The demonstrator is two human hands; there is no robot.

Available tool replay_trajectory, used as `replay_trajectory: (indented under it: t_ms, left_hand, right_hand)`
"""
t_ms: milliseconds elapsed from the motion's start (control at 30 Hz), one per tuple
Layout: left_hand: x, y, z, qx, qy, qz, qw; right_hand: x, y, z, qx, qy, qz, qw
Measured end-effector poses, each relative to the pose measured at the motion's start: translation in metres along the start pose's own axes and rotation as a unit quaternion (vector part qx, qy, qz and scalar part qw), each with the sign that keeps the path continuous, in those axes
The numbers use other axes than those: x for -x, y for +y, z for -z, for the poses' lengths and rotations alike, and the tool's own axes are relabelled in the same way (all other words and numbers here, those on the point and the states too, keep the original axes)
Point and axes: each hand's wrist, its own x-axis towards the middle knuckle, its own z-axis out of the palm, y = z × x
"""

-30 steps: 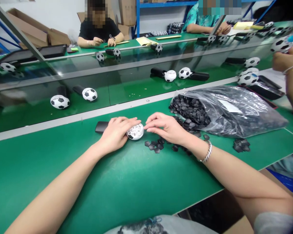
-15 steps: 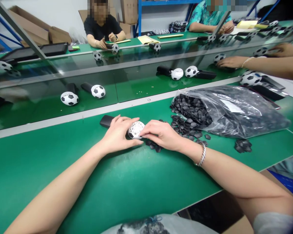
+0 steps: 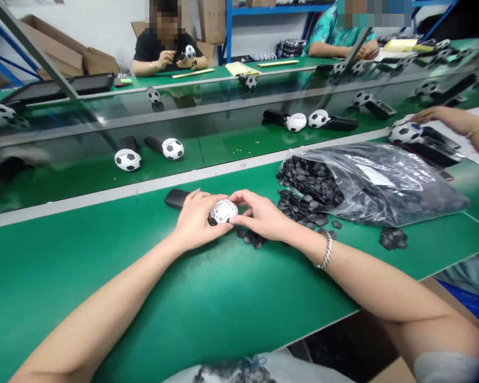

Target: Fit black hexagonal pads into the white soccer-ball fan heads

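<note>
Between my hands is a small white toy soccer ball point(image 3: 225, 211) with open cut-outs and a few black patches, joined to a black handle point(image 3: 175, 199). My left hand point(image 3: 201, 219) wraps round the ball's near left side and the handle. With thumb and fingers, my right hand point(image 3: 259, 215) grips the ball's right edge; whether a black piece is between its fingertips I cannot tell. Close by, loose black patches point(image 3: 253, 238) lie on the green table point(image 3: 175, 308), partly under my right hand.
A clear plastic bag point(image 3: 399, 186) spills a heap of black patches point(image 3: 307, 205) to the right. Beyond a metal rail point(image 3: 207, 174), a green conveyor point(image 3: 223, 143) carries soccer balls with black handles. A co-worker's hand point(image 3: 443, 118) touches a ball at right; two people sit opposite.
My right fingers have spread from a pinch to a hold round the ball's right side. Balls on the conveyor have shifted right. The person opposite has lifted a ball; the right co-worker's hand has drawn back.
</note>
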Motion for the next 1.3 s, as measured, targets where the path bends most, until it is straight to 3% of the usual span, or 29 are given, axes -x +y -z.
replay_trajectory:
  t_ms: [100,200,267,333,467,533,667,800,1000,1167,1300]
  left_hand:
    - [0.001,-0.004,0.003,0.007,-0.025,-0.026,0.999]
    - [-0.001,-0.009,0.014,0.025,-0.084,-0.061,0.994]
    - [0.0,-0.007,0.02,0.034,-0.138,-0.081,0.986]
    - [0.004,0.0,0.021,0.023,-0.164,-0.061,0.984]
    - [0.014,0.018,0.005,0.023,-0.095,0.036,0.995]
    - [0.015,0.019,-0.002,0.049,-0.073,0.025,0.996]
    - [0.01,0.005,-0.001,0.097,-0.095,-0.037,0.99]
    - [0.007,-0.005,0.007,0.121,-0.104,-0.06,0.985]
    - [0.005,-0.004,0.011,0.135,-0.138,-0.07,0.979]
    - [0.008,-0.001,0.006,0.112,-0.127,-0.007,0.986]
    - [0.009,0.002,0.004,0.112,-0.123,0.003,0.986]
  right_hand:
    - [0.003,-0.008,0.025,0.143,-0.068,-0.07,0.985]
    - [0.007,-0.008,0.047,0.282,-0.128,-0.136,0.941]
    - [0.007,-0.005,0.052,0.307,-0.155,-0.149,0.927]
    - [0.006,-0.002,0.052,0.296,-0.161,-0.138,0.931]
    - [0.006,-0.003,0.043,0.301,-0.159,-0.103,0.935]
    - [0.009,-0.006,0.04,0.333,-0.159,-0.081,0.926]
    - [0.016,-0.01,0.037,0.377,-0.163,-0.073,0.909]
    - [0.015,-0.009,0.038,0.328,-0.169,-0.063,0.927]
    - [0.009,-0.013,0.031,0.15,-0.095,0.037,0.983]
    - [0.011,-0.013,0.018,0.098,-0.063,0.093,0.989]
    - [0.012,-0.009,0.011,0.082,-0.051,0.134,0.986]
